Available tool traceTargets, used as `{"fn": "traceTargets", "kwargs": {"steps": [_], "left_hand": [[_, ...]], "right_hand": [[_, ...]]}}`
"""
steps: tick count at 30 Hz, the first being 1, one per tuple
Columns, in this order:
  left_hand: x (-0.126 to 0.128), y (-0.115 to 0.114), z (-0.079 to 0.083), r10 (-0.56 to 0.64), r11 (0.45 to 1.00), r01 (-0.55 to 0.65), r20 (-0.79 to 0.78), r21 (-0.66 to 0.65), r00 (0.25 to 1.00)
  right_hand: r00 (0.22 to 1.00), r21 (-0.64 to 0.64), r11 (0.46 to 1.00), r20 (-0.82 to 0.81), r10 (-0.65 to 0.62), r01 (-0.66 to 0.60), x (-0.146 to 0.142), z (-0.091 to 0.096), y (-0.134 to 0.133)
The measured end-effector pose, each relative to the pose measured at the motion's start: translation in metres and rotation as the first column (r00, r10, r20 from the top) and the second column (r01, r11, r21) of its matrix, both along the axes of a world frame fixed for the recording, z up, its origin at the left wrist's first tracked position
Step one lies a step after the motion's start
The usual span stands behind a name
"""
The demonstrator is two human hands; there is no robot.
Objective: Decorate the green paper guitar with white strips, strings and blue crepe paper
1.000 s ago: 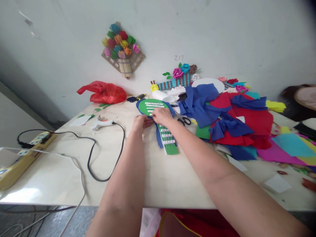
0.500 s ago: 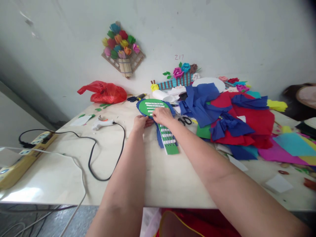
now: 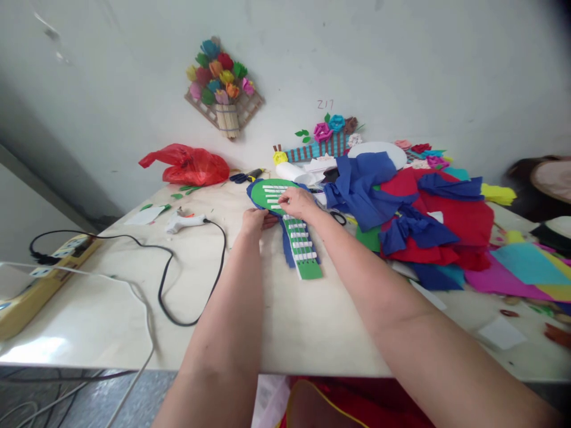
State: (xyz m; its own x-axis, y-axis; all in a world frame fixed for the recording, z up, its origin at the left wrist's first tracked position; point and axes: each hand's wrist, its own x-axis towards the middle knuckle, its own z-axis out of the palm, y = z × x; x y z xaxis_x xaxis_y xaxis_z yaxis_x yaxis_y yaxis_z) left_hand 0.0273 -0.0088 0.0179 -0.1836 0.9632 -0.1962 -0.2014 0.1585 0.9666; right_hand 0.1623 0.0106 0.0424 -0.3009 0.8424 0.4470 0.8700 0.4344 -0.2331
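Note:
A green paper craft (image 3: 260,198), oval with a long tail and a ragged blue crepe paper border, lies on the table. White paper strips (image 3: 302,244) run in rows across the oval and down the tail. My left hand (image 3: 256,220) grips the oval's lower left edge, thumb near the rim and fingers partly hidden at the border. Over the oval's lower right, my right hand (image 3: 298,203) is closed in a pinch at the ends of the white strips. What sits between those fingertips is too small to make out.
A white glue gun (image 3: 186,222) lies at left, its black cord looping to a yellow power strip (image 3: 53,270). Behind it sits a red plastic bag (image 3: 191,166). Scissors (image 3: 338,217) lie beside my right wrist, near piled blue crepe paper (image 3: 363,184) and red sheets (image 3: 468,217).
My right hand has shifted slightly right and up off the strips, uncovering more of their ends. My left hand stays at the oval's edge.

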Motion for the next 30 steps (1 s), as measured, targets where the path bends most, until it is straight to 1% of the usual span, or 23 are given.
{"fn": "traceTargets", "kwargs": {"steps": [4, 11, 20, 27, 30], "left_hand": [[0.0, 0.001, 0.0, -0.004, 1.0, 0.004, 0.0, -0.006, 1.0], [0.0, -0.002, 0.002, 0.01, 1.0, -0.01, 0.017, -0.013, 1.0], [0.0, 0.003, 0.001, 0.051, 0.997, -0.044, 0.123, -0.059, 0.991], [0.0, 0.003, 0.002, 0.051, 0.995, -0.04, 0.115, -0.093, 0.992], [0.0, 0.004, 0.002, 0.047, 0.994, -0.035, 0.106, -0.106, 0.993]], "right_hand": [[0.997, -0.019, 0.998, 0.062, -0.055, 0.056, 0.0, 0.006, -0.004], [0.986, -0.145, 0.988, 0.164, -0.029, 0.054, -0.003, 0.015, -0.011], [0.983, -0.161, 0.986, 0.185, -0.019, 0.05, -0.005, 0.014, -0.01], [0.975, -0.15, 0.986, 0.221, -0.036, 0.07, -0.008, 0.014, -0.012], [0.97, -0.147, 0.988, 0.242, -0.017, 0.054, -0.01, 0.015, -0.017]]}}
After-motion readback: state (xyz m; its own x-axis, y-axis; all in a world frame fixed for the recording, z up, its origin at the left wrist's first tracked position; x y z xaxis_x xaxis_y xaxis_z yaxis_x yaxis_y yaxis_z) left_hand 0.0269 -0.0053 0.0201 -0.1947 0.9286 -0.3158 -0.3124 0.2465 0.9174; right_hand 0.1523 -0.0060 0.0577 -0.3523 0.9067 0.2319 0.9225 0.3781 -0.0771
